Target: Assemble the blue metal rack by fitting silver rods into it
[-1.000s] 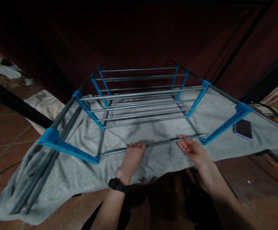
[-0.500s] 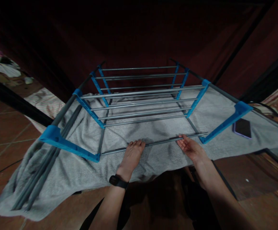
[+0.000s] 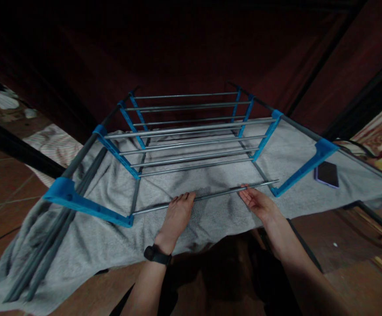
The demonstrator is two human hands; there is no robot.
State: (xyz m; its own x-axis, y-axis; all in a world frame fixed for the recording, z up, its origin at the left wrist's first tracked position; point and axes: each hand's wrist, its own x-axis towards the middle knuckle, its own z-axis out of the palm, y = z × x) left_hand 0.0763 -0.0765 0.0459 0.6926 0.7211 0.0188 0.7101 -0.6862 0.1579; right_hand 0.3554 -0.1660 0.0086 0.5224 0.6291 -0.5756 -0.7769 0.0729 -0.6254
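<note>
A drying rack frame with blue plastic brackets (image 3: 85, 206) and several grey metal rods lies on a grey towel (image 3: 210, 175). The nearest rod (image 3: 217, 194) runs from the left bracket toward the right bracket (image 3: 305, 169). My left hand (image 3: 176, 215), with a black watch on the wrist, rests palm down, its fingertips curled over the rod. My right hand (image 3: 258, 202) holds the rod from below near its right end, fingers wrapped loosely round it.
A dark phone (image 3: 327, 174) lies on the towel at the right, beyond the blue bracket. Loose grey poles (image 3: 46, 250) lie along the towel's left side. Tiled floor surrounds the towel; dark curtains hang behind; clothes lie at far left.
The view has shifted slightly left; both hands stay on the nearest rod in nearly the same grip.
</note>
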